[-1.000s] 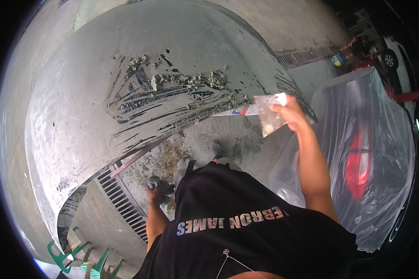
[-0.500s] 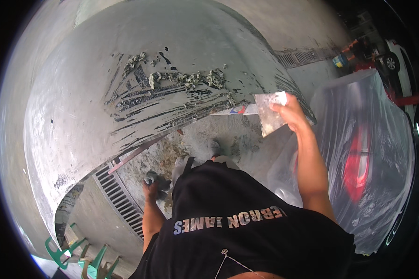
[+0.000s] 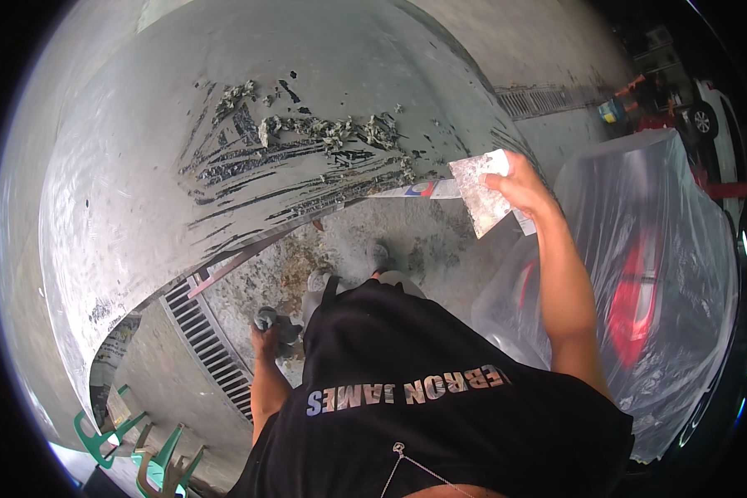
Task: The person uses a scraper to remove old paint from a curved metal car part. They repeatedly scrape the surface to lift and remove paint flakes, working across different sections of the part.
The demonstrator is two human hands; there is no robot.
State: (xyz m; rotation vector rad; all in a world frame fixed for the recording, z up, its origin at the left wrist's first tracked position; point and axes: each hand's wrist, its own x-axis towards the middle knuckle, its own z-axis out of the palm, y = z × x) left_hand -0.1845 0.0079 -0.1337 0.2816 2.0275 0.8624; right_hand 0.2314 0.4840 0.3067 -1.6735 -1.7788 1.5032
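One wide scraper blade [image 3: 481, 192] sticks out leftward from the right hand [image 3: 519, 184], fingers wrapped tight round its handle, the blade just beside the lower edge of a big grey curved panel [image 3: 141, 191]. Curled paint scrapings [image 3: 324, 130] and dark scraped streaks lie on the panel above and to the left of the blade. Lower down, the left hand [image 3: 266, 332] is closed round a small dark round object [image 3: 266, 317] (too small to identify), hanging near the floor drain grate [image 3: 207, 349]. To the right, a plastic-sheeted car [image 3: 647, 282] stands close beside the right forearm; stained concrete floor [image 3: 349, 249] shows between panel and feet.
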